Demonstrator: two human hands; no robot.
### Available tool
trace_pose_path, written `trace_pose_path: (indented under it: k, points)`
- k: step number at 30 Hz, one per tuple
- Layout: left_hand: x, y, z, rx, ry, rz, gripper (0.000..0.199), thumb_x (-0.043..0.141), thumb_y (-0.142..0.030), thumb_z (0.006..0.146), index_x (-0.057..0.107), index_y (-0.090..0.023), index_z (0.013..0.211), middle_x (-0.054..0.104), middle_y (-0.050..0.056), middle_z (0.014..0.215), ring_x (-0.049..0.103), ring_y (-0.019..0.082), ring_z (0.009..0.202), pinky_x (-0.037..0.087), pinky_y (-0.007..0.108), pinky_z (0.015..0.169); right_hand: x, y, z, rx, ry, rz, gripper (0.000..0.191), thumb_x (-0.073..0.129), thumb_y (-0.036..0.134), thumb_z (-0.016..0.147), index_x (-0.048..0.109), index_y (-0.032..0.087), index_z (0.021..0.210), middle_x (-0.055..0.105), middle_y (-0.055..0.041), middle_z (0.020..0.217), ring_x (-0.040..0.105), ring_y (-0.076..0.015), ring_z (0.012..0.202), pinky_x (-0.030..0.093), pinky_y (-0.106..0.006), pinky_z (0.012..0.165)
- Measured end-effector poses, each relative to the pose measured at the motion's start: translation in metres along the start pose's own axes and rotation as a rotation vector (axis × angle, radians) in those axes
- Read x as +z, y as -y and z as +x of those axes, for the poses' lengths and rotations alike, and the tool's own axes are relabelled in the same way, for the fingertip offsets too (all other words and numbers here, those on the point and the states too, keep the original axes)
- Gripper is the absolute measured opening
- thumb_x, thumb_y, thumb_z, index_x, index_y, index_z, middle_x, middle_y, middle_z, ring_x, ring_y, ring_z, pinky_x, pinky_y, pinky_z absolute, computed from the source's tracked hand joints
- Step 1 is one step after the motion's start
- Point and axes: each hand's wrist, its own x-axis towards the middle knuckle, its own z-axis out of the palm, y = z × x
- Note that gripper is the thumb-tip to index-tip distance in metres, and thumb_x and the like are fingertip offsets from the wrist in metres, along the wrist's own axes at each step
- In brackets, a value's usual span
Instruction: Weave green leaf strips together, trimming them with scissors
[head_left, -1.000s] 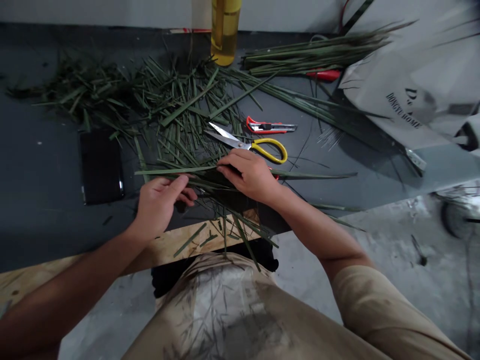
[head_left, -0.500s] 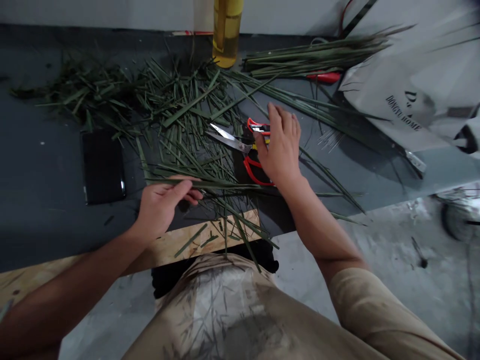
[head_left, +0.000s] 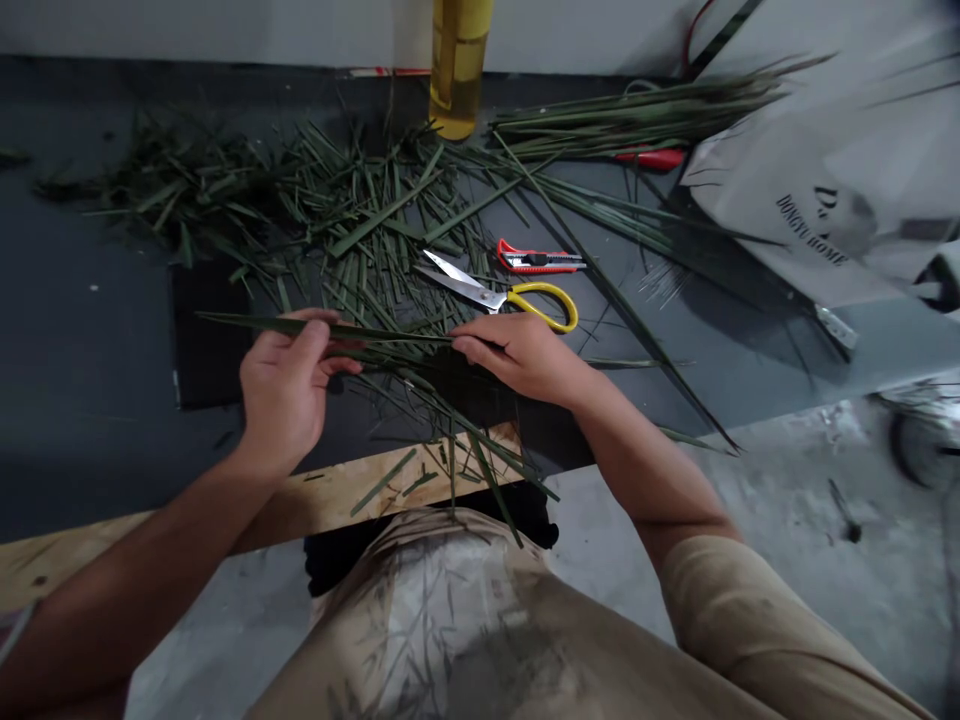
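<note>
Long green leaf strips (head_left: 390,336) stretch between my two hands above the dark table. My left hand (head_left: 289,385) pinches them near their left end, whose pointed tip sticks out past the thumb. Closed on the strips further right is my right hand (head_left: 517,355), thumb against fingers. Just beyond it lie scissors (head_left: 469,287) with blades apart and one yellow handle loop showing; the other loop is hidden by my right hand. A red box cutter (head_left: 536,260) rests behind the scissors. Cut leaf pieces (head_left: 375,200) are heaped beyond my hands.
A black phone (head_left: 210,340) lies left, partly behind my left hand. A bottle of yellow liquid (head_left: 459,75) stands at the back. Back right are a leaf bundle (head_left: 622,115), a red-handled object (head_left: 656,159) and a white bag (head_left: 810,200). A wooden strip (head_left: 322,492) borders the near edge.
My right hand has come down from over the scissors and box cutter and taken hold of the leaf strips. My left hand has moved left and slightly up with them.
</note>
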Motion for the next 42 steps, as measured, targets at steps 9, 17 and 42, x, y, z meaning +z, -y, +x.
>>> trace_pose_path:
  k: [9,17,42]
  points:
    - [0.005,0.008,-0.009,-0.166,0.167,0.126,0.014,0.087,-0.024,0.075,0.080,-0.019,0.086,0.079,0.005,0.089,0.077,0.019,0.078,0.061,0.025,0.063,0.024,0.003,-0.005,-0.017,-0.074,-0.182,0.034,0.049,0.036,0.110,0.076,0.017,0.119,0.081,-0.0077,0.091,0.072,-0.0163,0.078,0.048,-0.028,0.073]
    - [0.002,0.003,-0.014,-0.015,0.198,0.369,0.014,0.085,-0.024,0.078,0.080,-0.026,0.091,0.080,0.001,0.090,0.072,0.015,0.067,0.062,0.026,0.066,0.023,0.007,-0.003,-0.042,-0.057,-0.242,0.035,0.049,0.036,0.109,0.076,0.016,0.101,0.079,-0.0079,0.085,0.072,-0.0169,0.077,0.046,-0.028,0.070]
    - [0.001,-0.004,0.002,-0.141,0.059,0.013,0.018,0.082,-0.013,0.065,0.074,-0.022,0.079,0.072,0.001,0.084,0.066,0.012,0.070,0.053,0.024,0.056,0.030,-0.004,-0.001,-0.044,-0.216,-0.064,0.017,0.061,0.030,0.104,0.073,0.018,0.106,0.077,-0.0067,0.097,0.068,-0.0157,0.084,0.052,-0.029,0.078]
